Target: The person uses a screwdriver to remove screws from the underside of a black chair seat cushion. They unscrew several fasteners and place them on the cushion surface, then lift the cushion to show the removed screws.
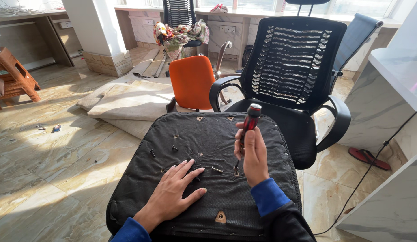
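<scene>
Upturned black seat cushion point(208, 134) filling the lower middle, just in front of a black mesh office chair point(291, 58). Left hand point(172, 195) flat and released on it. Right hand point(254, 154) clenched round a red-handled screwdriver point(247, 132), upright, tip at the cushion. Loose bolts point(216, 169) scattered beside.

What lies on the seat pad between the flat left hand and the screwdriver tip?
A loose bolt lies on the seat pad between the left hand and the screwdriver, in the head view.
</scene>
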